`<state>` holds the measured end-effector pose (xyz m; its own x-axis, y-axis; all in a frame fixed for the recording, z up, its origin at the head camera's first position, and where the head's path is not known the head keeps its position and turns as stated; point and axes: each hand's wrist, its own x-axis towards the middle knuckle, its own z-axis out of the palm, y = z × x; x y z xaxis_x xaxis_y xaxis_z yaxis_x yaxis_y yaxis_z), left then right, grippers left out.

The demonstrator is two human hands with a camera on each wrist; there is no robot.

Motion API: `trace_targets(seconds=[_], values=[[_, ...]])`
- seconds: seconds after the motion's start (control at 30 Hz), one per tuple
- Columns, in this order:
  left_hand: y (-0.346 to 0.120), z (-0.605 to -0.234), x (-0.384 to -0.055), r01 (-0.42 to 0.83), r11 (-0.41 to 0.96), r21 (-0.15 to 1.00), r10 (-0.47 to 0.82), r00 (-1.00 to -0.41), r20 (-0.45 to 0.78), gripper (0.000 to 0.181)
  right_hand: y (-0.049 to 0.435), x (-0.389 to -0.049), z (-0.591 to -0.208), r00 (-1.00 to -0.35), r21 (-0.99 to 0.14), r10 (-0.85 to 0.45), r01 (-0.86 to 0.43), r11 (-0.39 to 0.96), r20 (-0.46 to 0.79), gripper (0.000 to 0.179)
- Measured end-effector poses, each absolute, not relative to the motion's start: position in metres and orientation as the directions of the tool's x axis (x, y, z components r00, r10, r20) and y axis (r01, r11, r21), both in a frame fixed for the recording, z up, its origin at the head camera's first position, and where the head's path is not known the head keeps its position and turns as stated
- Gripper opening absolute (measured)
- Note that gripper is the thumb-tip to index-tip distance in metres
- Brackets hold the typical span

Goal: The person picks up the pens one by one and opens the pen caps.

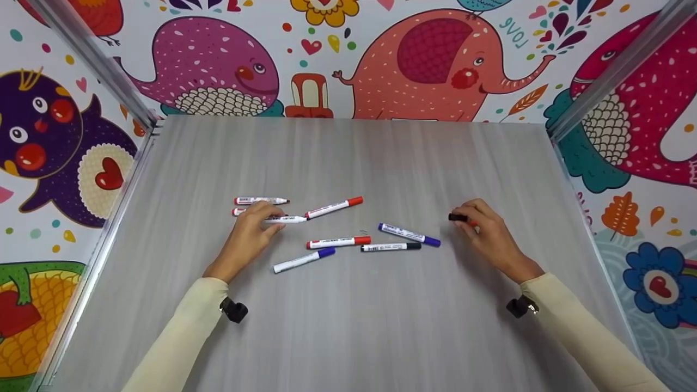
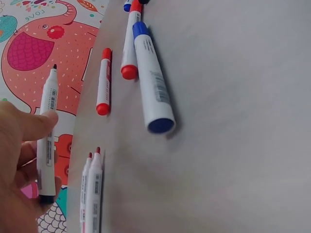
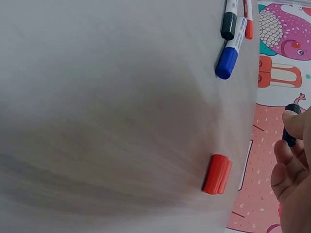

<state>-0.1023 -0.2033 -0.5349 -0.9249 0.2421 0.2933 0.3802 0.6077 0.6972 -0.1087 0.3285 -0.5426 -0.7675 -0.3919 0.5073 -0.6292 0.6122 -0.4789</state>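
Observation:
My left hand (image 1: 251,231) pinches an uncapped black marker (image 2: 48,131), its dark tip bare. Between the thumb and fingers of my right hand (image 1: 484,231) is a black cap (image 3: 290,125). Two uncapped red markers (image 2: 94,194) lie side by side at the left, just beyond my left hand. Beneath my right hand, red caps (image 3: 217,174) rest together on the table. Capped markers lie between the hands: a red one (image 1: 335,207), another red one (image 1: 338,242), a blue one (image 1: 304,260), another blue one (image 1: 409,234) and a black one (image 1: 391,247).
The grey wood-grain table (image 1: 359,326) is enclosed by walls printed with cartoon animals. Metal posts (image 1: 610,71) rise at its back corners. A small black device (image 1: 234,309) is strapped to each wrist over the pale sleeves.

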Motion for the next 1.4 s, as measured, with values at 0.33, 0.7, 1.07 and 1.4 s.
trace_targets(seconds=[0.33, 0.7, 1.07, 1.4], values=[[-0.214, -0.548, -0.101, 0.36, 0.619, 0.699, 0.206, -0.932, 0.297, 0.022, 0.337, -0.107, -0.555, -0.781, -0.476, -0.382, -0.61, 0.633, 0.494, 0.039], [-0.222, -0.56, -0.099, 0.337, 0.636, 0.694, 0.168, -0.938, 0.302, 0.023, 0.345, -0.104, -0.566, -0.836, -0.53, -0.349, -0.541, 0.653, 0.423, 0.033], [-0.234, -0.572, -0.096, 0.347, 0.639, 0.687, 0.148, -0.931, 0.332, 0.026, 0.349, -0.101, -0.571, -0.841, -0.533, -0.342, -0.533, 0.657, 0.419, 0.03], [-0.241, -0.583, -0.096, 0.369, 0.648, 0.666, 0.136, -0.917, 0.375, 0.026, 0.357, -0.1, -0.578, -0.877, -0.557, -0.303, -0.473, 0.683, 0.372, 0.031]])
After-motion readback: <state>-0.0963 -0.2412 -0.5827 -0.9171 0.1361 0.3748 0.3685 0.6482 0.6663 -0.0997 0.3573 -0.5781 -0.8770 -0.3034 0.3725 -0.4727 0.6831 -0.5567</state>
